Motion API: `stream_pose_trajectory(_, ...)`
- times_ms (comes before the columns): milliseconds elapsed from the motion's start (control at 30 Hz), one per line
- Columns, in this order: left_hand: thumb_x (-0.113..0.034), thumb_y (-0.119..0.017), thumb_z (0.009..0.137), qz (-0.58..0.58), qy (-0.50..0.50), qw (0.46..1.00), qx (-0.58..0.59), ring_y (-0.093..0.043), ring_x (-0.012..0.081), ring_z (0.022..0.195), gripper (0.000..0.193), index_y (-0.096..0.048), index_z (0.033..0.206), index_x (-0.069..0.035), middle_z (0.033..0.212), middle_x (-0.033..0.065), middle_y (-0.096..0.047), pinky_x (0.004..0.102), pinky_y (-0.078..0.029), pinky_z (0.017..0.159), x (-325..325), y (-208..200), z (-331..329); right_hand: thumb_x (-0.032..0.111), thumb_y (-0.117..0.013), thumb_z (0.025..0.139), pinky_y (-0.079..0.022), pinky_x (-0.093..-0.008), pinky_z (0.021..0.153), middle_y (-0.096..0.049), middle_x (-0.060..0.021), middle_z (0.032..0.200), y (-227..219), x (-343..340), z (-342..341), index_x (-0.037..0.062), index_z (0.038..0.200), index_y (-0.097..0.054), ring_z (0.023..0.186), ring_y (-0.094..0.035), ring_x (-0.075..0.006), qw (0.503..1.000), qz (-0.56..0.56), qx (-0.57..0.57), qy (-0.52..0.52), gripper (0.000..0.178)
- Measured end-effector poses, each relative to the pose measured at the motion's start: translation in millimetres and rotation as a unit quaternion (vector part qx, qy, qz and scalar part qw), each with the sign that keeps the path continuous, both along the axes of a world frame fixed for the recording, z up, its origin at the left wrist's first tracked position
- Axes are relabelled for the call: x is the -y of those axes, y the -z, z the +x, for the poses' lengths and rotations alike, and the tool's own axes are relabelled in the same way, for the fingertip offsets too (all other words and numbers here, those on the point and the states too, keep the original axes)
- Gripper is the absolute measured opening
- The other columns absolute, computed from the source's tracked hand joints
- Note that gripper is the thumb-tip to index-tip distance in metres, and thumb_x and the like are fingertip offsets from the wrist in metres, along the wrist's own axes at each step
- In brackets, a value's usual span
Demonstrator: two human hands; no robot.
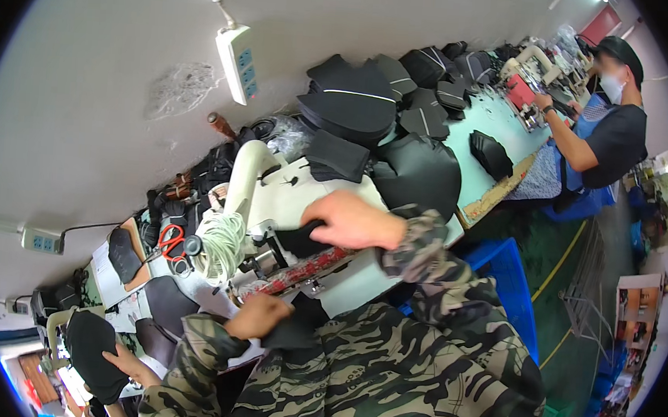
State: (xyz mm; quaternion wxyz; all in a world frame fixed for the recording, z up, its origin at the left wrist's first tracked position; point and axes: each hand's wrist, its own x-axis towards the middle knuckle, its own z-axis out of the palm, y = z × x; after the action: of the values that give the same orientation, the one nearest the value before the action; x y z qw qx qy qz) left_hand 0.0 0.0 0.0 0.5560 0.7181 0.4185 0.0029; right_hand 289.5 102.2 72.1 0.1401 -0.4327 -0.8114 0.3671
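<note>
In front of me stands a cream sewing machine (247, 183) with a bundle of pale cord (223, 249) hanging on it. My right hand (348, 221) reaches over the machine's bed, fingers bent down and closed on a black fabric piece (302, 242) beside the needle area. Closer to my body, my left hand (259, 317) is closed at the edge of another dark piece (295, 328) near my lap. Between the two hands runs a worn red bar (298, 272). Whether the two dark pieces are joined is hidden.
Stacked black panels (349, 101) lie at the back beside the wall. Red-handled scissors (170, 241) rest left of the machine. A blue crate (510, 287) stands right. One co-worker (607, 127) sits far right; another's hand (128, 363) holds a black panel (95, 356) at lower left.
</note>
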Motion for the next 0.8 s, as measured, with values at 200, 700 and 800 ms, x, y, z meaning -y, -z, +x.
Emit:
stream_pose_trajectory(200, -0.025, -0.058, 0.099, -0.280, 0.091, 0.956, 0.001, -0.054, 0.0080, 0.059, 0.027, -0.065, 0.095, 0.000, 0.070, 0.0011, -0.059, 0.0257, -0.049, 0.054, -14, -34, 9, 0.001, -0.071, 0.073, -0.051, -0.0371, 0.076, -0.064, -0.0054, 0.096, -25, -33, 48, 0.0073, 0.091, -0.068, 0.090, -0.061, -0.0272, 0.882, 0.407, 0.008, 0.239, 0.019)
stream_pose_trajectory(700, -0.020, -0.061, 0.090, -0.038, -0.066, 0.997, -0.015, -0.054, 0.0140, 0.051, 0.018, -0.061, 0.094, -0.003, 0.081, 0.0061, -0.061, 0.0294, -0.045, 0.043, -72, 4, -82, 0.019, -0.072, 0.078, -0.050, -0.0401, 0.073, -0.066, -0.0107, 0.084, 21, 34, -24, 0.0058, 0.095, -0.067, 0.081, -0.065, -0.0296, 0.994, 0.052, -0.077, 0.058, 0.023)
stream_pose_trajectory(800, -0.019, -0.061, 0.089, -0.044, -0.056, 0.997, -0.037, -0.056, 0.0142, 0.051, 0.018, -0.062, 0.093, -0.002, 0.082, 0.0068, -0.063, 0.0303, -0.046, 0.044, -80, -3, -74, 0.021, -0.072, 0.078, -0.052, -0.0410, 0.074, -0.068, -0.0123, 0.088, 30, 34, -47, 0.0046, 0.097, -0.067, 0.084, -0.066, -0.0309, 0.992, -0.091, -0.082, 0.027, 0.026)
